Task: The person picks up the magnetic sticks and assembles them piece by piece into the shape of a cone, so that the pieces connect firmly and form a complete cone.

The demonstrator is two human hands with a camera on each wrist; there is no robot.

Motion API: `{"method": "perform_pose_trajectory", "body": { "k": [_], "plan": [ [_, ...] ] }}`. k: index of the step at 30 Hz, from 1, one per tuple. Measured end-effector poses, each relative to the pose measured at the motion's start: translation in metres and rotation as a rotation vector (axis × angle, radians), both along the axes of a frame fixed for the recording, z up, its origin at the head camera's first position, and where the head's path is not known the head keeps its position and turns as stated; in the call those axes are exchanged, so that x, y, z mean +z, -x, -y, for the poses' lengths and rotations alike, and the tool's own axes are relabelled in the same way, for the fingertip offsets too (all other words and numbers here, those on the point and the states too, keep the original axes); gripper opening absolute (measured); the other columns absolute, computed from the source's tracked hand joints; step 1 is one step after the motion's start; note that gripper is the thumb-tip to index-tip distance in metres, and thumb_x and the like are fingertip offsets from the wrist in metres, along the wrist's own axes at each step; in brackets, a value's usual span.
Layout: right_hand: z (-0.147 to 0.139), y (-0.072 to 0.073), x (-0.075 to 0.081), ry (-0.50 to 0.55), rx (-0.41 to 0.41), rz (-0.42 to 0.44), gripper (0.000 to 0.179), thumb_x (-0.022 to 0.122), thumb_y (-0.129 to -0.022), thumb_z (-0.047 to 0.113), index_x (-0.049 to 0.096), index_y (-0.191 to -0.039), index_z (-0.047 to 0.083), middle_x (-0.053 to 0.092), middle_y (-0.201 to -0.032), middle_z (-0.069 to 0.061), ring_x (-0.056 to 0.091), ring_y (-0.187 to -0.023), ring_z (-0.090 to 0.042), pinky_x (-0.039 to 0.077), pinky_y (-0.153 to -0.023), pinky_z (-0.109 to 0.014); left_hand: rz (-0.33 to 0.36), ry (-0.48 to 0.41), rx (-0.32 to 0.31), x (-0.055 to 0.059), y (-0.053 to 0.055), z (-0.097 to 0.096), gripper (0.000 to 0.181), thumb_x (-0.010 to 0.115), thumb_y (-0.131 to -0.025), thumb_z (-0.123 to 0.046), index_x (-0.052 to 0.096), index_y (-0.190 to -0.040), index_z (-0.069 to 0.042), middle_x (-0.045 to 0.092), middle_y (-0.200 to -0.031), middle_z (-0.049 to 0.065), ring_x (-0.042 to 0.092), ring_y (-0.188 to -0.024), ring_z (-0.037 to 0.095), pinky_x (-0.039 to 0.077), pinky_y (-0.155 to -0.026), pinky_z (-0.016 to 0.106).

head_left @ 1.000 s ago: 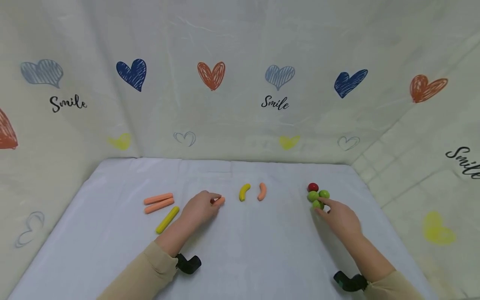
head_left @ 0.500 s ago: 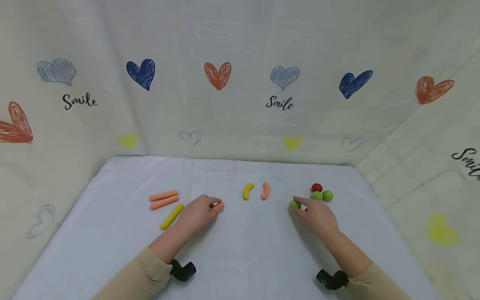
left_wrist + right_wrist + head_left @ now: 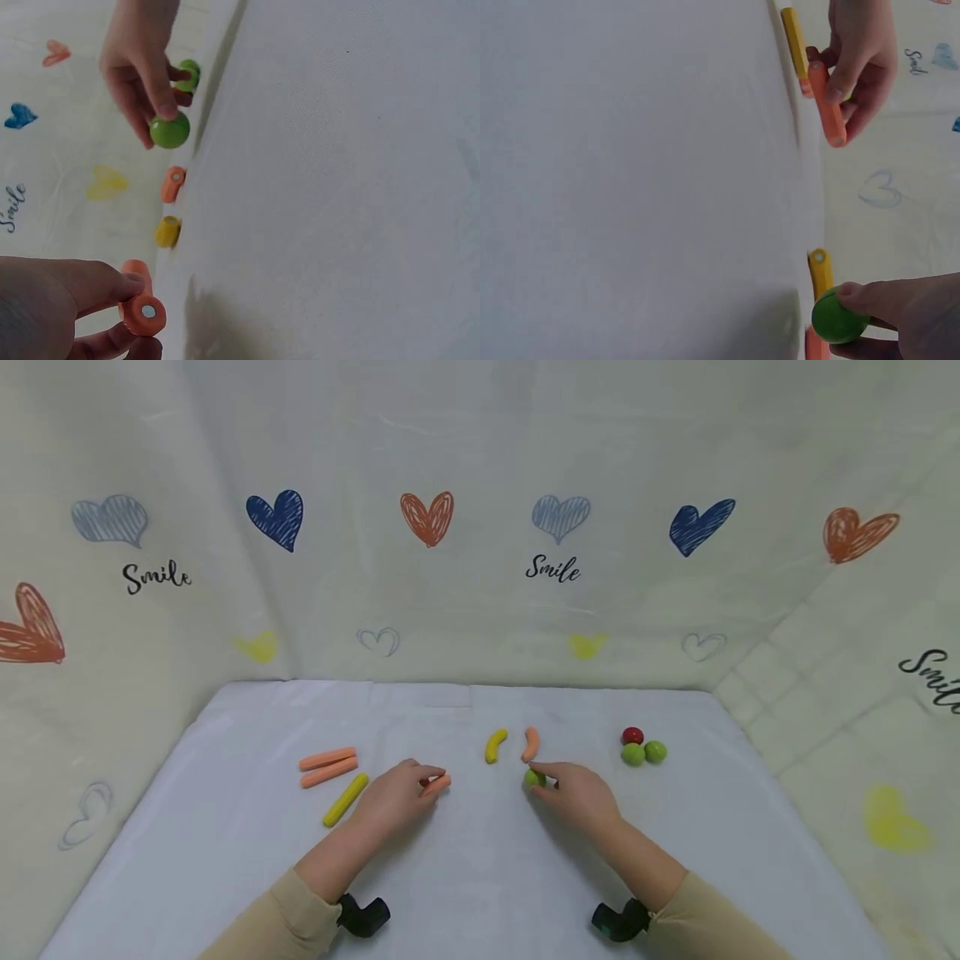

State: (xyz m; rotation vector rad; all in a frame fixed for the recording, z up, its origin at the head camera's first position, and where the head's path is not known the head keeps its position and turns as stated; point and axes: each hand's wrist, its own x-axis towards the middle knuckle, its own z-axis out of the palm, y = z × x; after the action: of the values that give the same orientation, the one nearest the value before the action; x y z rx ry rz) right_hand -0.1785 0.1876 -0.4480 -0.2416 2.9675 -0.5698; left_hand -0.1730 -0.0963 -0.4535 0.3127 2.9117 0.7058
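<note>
The green ball (image 3: 535,777) is in the grasp of the right hand (image 3: 583,795), on the near side of the yellow curved piece (image 3: 496,746) and somewhat to the right of it. Nearest to the person, well before the yellow curved piece, are two beige sleeves (image 3: 270,920), and at each wrist there is a small black device (image 3: 363,917). Next comes the left hand (image 3: 390,795), which is to the left of the yellow curved piece and nearer than it; its thumb and fingers pinch an orange stick (image 3: 437,785). The thumb and fingers of the right hand are closed upon the ball in the same manner, as both wrist views show. Further left and also nearer than the yellow curved piece, a yellow stick (image 3: 345,800) lies slanted on the white table (image 3: 480,877). Behind this stick, well to the left of the yellow curved piece, two orange sticks (image 3: 328,772) lie side by side. Just to the right of the yellow curved piece is an orange curved piece (image 3: 531,744); I cannot tell if the right fingertips touch it. Well to the right of the yellow curved piece are two green balls (image 3: 633,754), with a red ball (image 3: 633,736) just behind the left one. Farthest, beyond the yellow curved piece, stands a pale backdrop (image 3: 480,610) printed with hearts and "Smile".
</note>
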Motion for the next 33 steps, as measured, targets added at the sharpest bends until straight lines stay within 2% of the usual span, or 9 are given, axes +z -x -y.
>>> {"method": "perform_pose_trajectory", "body": {
  "k": [4,7,13,17,21,33],
  "plan": [
    [0.017,0.001,-0.001,0.032,0.045,-0.01,0.042,0.077,-0.087,0.028,0.07,-0.128,0.021,0.07,-0.098,0.005,0.055,-0.077,-0.011,0.045,-0.063,-0.03,0.006,0.012,-0.016,-0.002,-0.001,-0.003,0.035,0.068,-0.093,-0.043,0.072,-0.124,-0.026,0.063,-0.099,-0.004,0.056,-0.076,0.009,0.047,-0.066,0.029],
    [0.028,0.003,-0.002,0.04,0.081,-0.025,0.041,0.077,-0.087,0.03,0.07,-0.127,0.023,0.071,-0.098,0.007,0.057,-0.079,-0.01,0.046,-0.064,-0.029,0.009,0.015,-0.018,-0.003,0.0,-0.003,0.035,0.069,-0.093,-0.041,0.072,-0.124,-0.026,0.063,-0.099,-0.004,0.056,-0.078,0.009,0.048,-0.067,0.03],
    [0.045,0.002,-0.003,0.032,0.169,-0.036,0.042,0.076,-0.088,0.029,0.069,-0.129,0.023,0.072,-0.111,0.005,0.065,-0.088,-0.013,0.051,-0.071,-0.031,0.019,-0.003,-0.021,-0.007,0.001,-0.002,0.034,0.07,-0.092,-0.039,0.072,-0.123,-0.025,0.063,-0.099,-0.004,0.056,-0.077,0.01,0.049,-0.068,0.032],
    [0.052,-0.001,-0.004,0.04,0.216,-0.024,0.043,0.077,-0.088,0.026,0.068,-0.129,0.017,0.072,-0.107,0.004,0.062,-0.081,-0.01,0.049,-0.067,-0.028,0.062,-0.039,-0.032,-0.011,0.001,-0.001,0.035,0.07,-0.092,-0.039,0.071,-0.124,-0.025,0.062,-0.097,-0.005,0.054,-0.075,0.01,0.047,-0.066,0.031],
    [0.059,-0.001,-0.006,0.042,0.23,-0.03,0.042,0.077,-0.087,0.025,0.069,-0.127,0.015,0.071,-0.101,0.004,0.056,-0.073,-0.006,0.046,-0.063,-0.025,0.083,-0.085,-0.054,-0.013,0.0,-0.001,0.034,0.07,-0.092,-0.039,0.071,-0.124,-0.025,0.062,-0.097,-0.006,0.053,-0.075,0.011,0.046,-0.066,0.031],
    [0.069,-0.001,-0.01,0.021,0.265,-0.03,0.04,0.077,-0.088,0.025,0.069,-0.126,0.014,0.071,-0.109,0.003,0.056,-0.078,-0.005,0.049,-0.072,-0.028,0.079,-0.101,-0.085,-0.017,0.0,-0.004,0.033,0.069,-0.093,-0.036,0.07,-0.124,-0.024,0.061,-0.096,-0.006,0.052,-0.073,0.01,0.045,-0.065,0.031]
  ]
}}
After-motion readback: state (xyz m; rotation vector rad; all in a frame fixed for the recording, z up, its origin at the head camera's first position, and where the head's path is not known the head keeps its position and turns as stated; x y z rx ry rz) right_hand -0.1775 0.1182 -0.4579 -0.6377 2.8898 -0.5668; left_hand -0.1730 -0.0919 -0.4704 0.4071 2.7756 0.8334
